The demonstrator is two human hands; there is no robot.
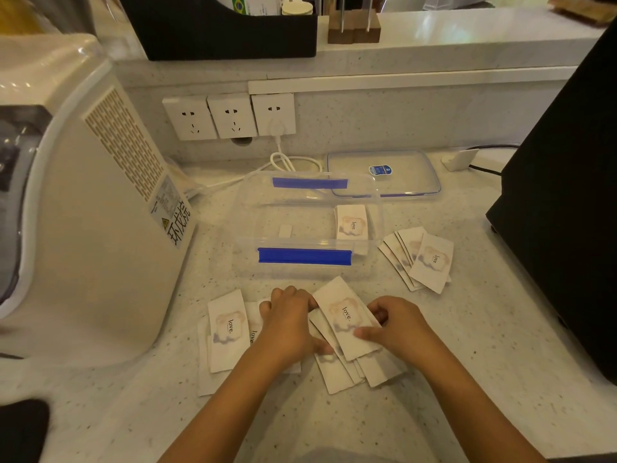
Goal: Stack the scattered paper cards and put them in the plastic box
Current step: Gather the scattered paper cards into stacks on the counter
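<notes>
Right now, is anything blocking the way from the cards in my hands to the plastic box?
Nothing visible. The box sits open just beyond the cards, its lid lying behind it on the counter.

Your work surface is a pale speckled counter. On it, left, stands a large cream appliance. Far centre sits the clear plastic box with blue clips, its lid just behind it to the right. Cards lie in three groups: near left, near centre, and fanned right of the box. A black unit stands far right.
</notes>
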